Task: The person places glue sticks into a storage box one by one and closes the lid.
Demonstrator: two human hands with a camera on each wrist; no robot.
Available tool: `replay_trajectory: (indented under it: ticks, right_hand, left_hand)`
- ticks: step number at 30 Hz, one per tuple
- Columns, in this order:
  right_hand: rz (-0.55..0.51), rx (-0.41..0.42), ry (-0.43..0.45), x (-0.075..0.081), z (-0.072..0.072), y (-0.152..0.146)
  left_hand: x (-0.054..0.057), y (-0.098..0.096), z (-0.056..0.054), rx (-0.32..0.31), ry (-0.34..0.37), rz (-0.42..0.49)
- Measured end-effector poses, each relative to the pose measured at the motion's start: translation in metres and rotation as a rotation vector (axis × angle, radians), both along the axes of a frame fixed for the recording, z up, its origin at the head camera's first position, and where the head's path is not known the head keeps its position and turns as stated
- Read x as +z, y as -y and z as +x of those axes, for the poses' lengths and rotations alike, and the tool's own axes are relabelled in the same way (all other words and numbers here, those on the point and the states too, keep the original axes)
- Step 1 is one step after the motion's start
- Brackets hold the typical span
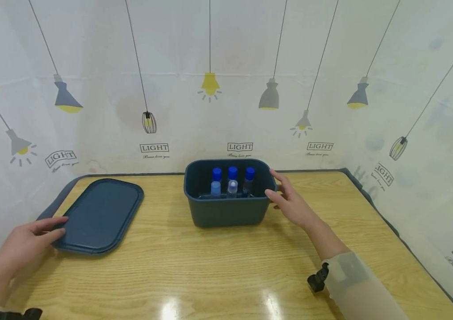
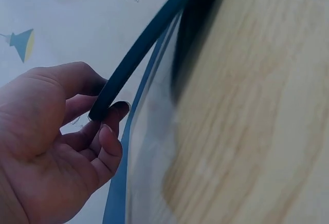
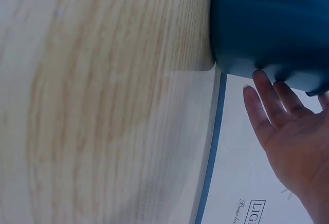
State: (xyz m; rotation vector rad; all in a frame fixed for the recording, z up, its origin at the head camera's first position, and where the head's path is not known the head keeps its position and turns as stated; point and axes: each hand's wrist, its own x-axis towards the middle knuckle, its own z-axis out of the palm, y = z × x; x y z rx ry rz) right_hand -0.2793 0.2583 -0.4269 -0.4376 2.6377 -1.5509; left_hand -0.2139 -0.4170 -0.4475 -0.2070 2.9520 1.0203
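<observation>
A dark blue lid (image 1: 100,215) with rounded corners lies at the left of the table. My left hand (image 1: 30,242) pinches its near left edge between thumb and fingers. In the left wrist view the lid (image 2: 141,54) shows edge-on, its held edge raised off the wood. An uncovered dark blue storage box (image 1: 230,213) stands at the table's back middle. Inside it are several small upright bottles (image 1: 250,178), most with blue caps. My right hand (image 1: 292,204) grips the box's right end at the rim, and the right wrist view shows fingertips against the box's outer wall (image 3: 272,29).
The light wooden table (image 1: 162,266) runs back to a pale printed cloth (image 1: 178,111), which also rises at both sides. A dark blue edging (image 1: 374,209) borders the table. Wood surface lies between the lid and the box and in front of both.
</observation>
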Motion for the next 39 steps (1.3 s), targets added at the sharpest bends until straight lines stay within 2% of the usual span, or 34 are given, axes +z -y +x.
replay_trajectory:
  ticks: [6, 10, 18, 23, 31, 39]
  right_hand:
    - [0.003, -0.003, -0.002, 0.0, 0.0, 0.0]
    - [0.005, -0.006, -0.001, 0.0, 0.0, 0.0]
    - [0.012, -0.013, 0.005, 0.0, 0.0, 0.0]
    - [0.003, -0.008, 0.0, 0.001, 0.001, 0.001]
    - [-0.004, -0.004, 0.002, 0.0, -0.001, 0.001]
    - [-0.003, -0.003, -0.002, -0.001, -0.001, 0.0]
  left_hand:
    - [0.014, -0.006, 0.001, -0.014, 0.003, 0.009]
    - [0.022, -0.015, 0.0, -0.013, -0.046, 0.0]
    - [0.036, -0.034, -0.003, -0.051, -0.158, 0.086]
    - [0.043, -0.042, -0.006, -0.034, -0.198, 0.088]
    - [0.053, -0.059, -0.01, 0.015, -0.184, 0.079]
    - [0.065, -0.091, -0.019, 0.028, -0.283, 0.089]
